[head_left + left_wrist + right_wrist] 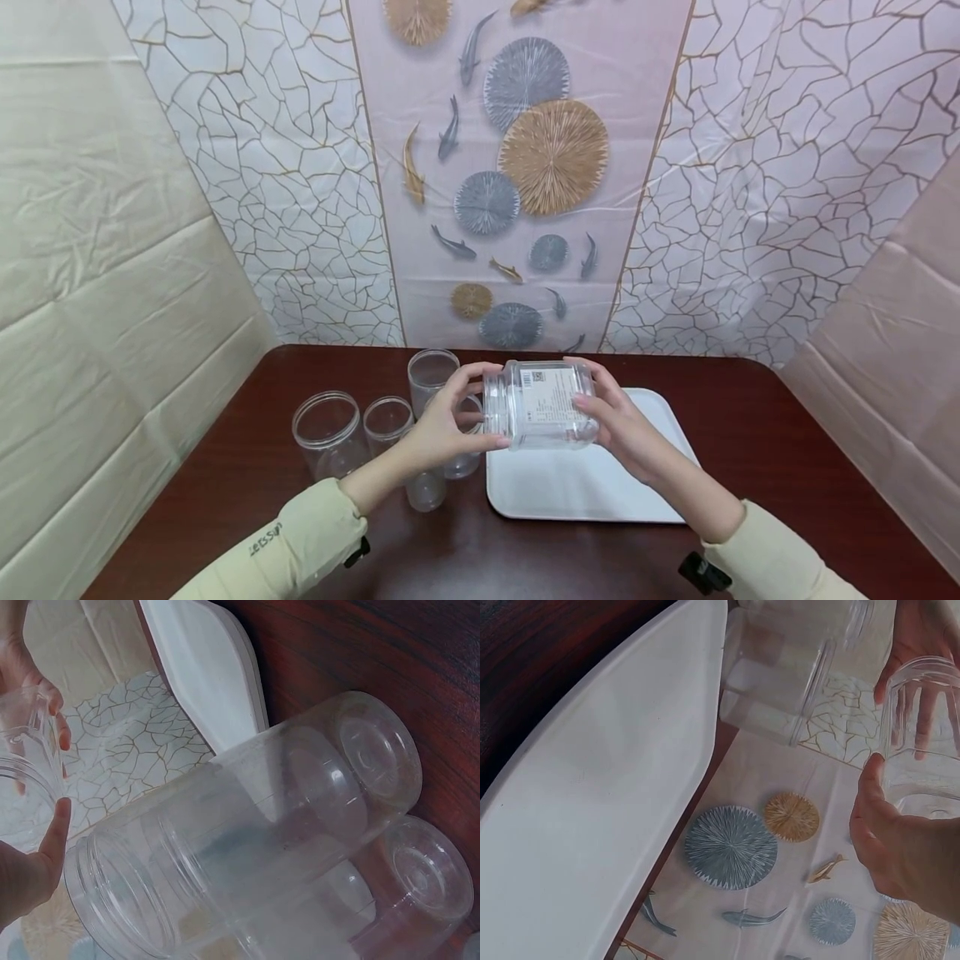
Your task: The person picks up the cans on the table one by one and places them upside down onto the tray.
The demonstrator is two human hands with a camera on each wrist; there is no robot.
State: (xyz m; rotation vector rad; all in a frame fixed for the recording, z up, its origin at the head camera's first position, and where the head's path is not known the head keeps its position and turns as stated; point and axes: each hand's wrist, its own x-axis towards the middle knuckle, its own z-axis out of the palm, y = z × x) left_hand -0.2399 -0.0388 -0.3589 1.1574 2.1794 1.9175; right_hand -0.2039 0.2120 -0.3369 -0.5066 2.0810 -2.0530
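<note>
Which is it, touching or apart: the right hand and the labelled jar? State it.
Touching. The head view shows it: the right hand grips the labelled jar near its base, thumb tip lying on its side.

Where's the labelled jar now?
Head view: the labelled jar is held sideways between left hand and right hand, right of the other jars, hiding part of the tray.

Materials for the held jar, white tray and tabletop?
Held jar: clear and glossy, likely plastic; see-through with bright highlights, though glass isn't ruled out.
White tray: smooth, satin, probably plastic; even colour, soft sheen.
Tabletop: dark reddish-brown, wood-like streaks and blurred reflections; wood or laminate, can't tell.
</note>
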